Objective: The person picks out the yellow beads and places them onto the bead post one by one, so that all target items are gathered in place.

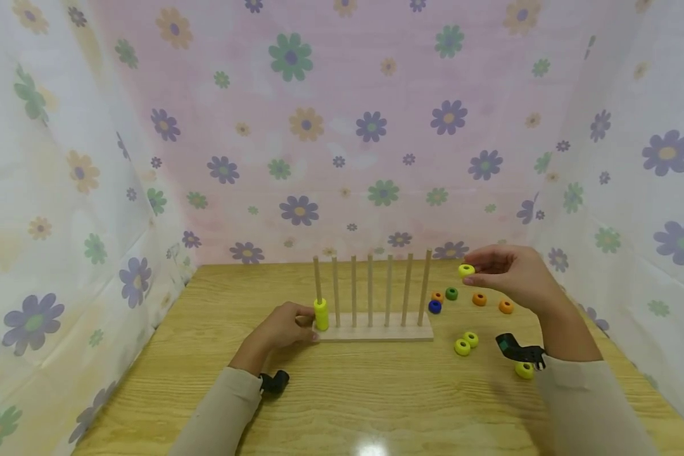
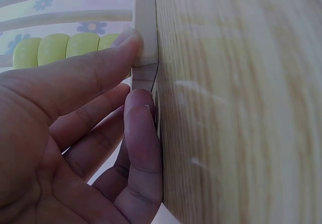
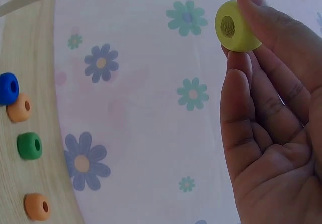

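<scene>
My right hand point(image 1: 515, 275) pinches a yellow bead point(image 1: 466, 271) between thumb and fingers, raised above the table to the right of the wooden peg rack point(image 1: 376, 334). In the right wrist view the hole of this bead point(image 3: 236, 26) shows clearly. My left hand point(image 1: 282, 326) grips the rack's left end, the thumb on the base point(image 2: 146, 38) and the fingers curled at its end face. Several yellow beads point(image 1: 321, 315) are stacked on the leftmost peg point(image 1: 317, 278). The other pegs of the rack stand bare and upright.
Right of the rack lie loose beads: a blue bead point(image 1: 435, 307), a green bead point(image 1: 451, 294), orange beads point(image 1: 479, 299) and yellow beads point(image 1: 462, 347). Another yellow bead point(image 1: 524, 370) lies by the right wrist. Flowered cloth point(image 1: 342, 126) encloses the wooden table point(image 1: 342, 399) at the back and sides.
</scene>
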The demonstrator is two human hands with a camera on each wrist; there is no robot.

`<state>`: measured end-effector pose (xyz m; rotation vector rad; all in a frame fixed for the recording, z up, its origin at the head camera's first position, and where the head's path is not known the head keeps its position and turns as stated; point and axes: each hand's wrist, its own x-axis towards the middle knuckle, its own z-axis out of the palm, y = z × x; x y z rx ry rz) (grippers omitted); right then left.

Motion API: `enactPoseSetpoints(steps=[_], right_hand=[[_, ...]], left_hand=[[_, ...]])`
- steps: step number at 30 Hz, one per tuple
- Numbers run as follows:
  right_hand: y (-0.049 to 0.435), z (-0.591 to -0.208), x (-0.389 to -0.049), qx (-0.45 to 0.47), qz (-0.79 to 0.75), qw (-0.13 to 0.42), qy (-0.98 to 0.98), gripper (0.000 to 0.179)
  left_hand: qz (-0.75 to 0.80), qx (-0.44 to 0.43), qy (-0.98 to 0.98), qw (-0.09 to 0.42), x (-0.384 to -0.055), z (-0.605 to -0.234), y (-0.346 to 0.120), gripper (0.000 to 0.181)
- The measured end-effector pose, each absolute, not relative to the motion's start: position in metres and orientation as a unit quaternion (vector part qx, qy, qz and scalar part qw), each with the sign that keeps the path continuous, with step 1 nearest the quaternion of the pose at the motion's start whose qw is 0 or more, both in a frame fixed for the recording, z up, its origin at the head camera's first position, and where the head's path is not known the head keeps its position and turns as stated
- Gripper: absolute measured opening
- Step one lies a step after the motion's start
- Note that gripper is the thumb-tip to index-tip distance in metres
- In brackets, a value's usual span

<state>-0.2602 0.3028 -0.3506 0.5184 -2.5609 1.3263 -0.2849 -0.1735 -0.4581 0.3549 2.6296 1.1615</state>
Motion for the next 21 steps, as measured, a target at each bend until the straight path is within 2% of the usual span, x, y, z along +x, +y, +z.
enactPoseSetpoints(steps=[21], right_hand=[[0.269,-0.337,-0.269,0.225,0.462,0.106,-0.851,0.034]], left_hand=[[0.395,0.132,0.901,0.12,-0.286,-0.459,-0.175,0.05]])
